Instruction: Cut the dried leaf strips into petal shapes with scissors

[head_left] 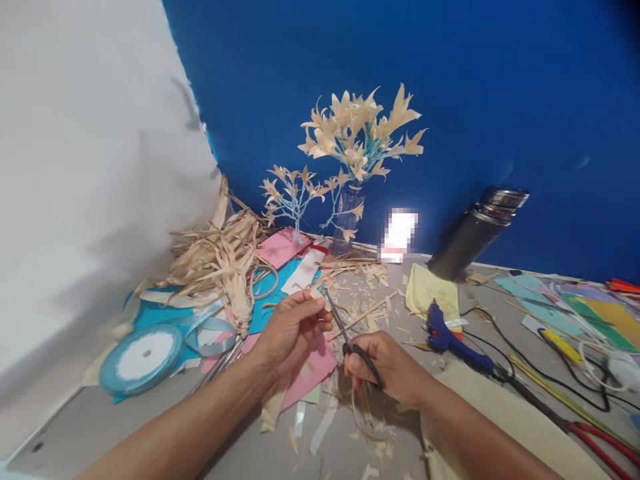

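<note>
1. Landmark: a blue plastic glue gun (457,347) with its nozzle over a folded pale-yellow sheet (419,297), presumably there to shield the grey tabletop (125,417).
2. Left of the glue gun, my left hand (297,327) pinches a small pale piece (315,293) between thumb and fingers, apparently to present its edge. I cannot tell whether the blades touch it.
3. Between that hand and the glue gun, my right hand (390,373) grips a pair of black-handled metal scissors (341,323), blades angled towards the piece, likely for control. My hands are near each other but apart.
4. Beyond and left of the glue gun, cream husk-like flowers (350,123) stand in a clear vase (351,200), seemingly to keep the petals uncrushed.
5. Far left of the glue gun, a light-blue ribbon spool (135,363) lies near dry tan husks (215,260).
</note>
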`<action>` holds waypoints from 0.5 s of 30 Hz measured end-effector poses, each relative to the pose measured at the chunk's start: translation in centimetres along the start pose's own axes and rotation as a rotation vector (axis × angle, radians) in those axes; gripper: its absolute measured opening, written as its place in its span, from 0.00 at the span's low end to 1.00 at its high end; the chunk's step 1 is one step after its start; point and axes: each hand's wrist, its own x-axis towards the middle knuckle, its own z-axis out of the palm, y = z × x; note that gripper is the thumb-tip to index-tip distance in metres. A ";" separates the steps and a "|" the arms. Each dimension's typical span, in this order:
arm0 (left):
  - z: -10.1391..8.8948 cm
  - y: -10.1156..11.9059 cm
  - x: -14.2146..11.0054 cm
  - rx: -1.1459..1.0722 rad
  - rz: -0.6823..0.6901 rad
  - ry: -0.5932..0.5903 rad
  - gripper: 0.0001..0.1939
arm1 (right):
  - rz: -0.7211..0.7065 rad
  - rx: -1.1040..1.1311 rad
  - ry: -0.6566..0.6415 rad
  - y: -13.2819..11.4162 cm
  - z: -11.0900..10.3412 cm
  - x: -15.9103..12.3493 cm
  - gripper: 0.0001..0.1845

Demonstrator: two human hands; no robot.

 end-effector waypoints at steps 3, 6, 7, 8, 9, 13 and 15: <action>-0.1 0.0 0.0 0.005 -0.004 0.013 0.13 | 0.029 0.010 0.022 0.2 0.0 0.0 0.33; -0.1 -0.1 0.0 0.018 -0.009 0.021 0.13 | 0.041 0.023 0.038 0.4 0.2 0.1 0.32; -0.1 -0.1 0.0 0.021 -0.013 0.022 0.13 | 0.044 0.029 0.045 0.5 0.3 0.1 0.32; -0.1 -0.1 0.1 0.021 -0.017 0.022 0.13 | 0.047 0.040 0.053 0.5 0.4 0.1 0.32; -0.1 -0.1 0.1 0.018 -0.020 0.020 0.13 | 0.050 0.053 0.060 0.5 0.4 0.2 0.32; 0.1 -0.1 0.0 -0.019 -0.012 0.015 0.13 | 0.078 0.157 0.135 0.2 0.7 0.4 0.32; 0.2 -0.3 -0.1 -0.026 -0.001 -0.003 0.12 | 0.090 0.256 0.213 -0.1 0.8 0.5 0.28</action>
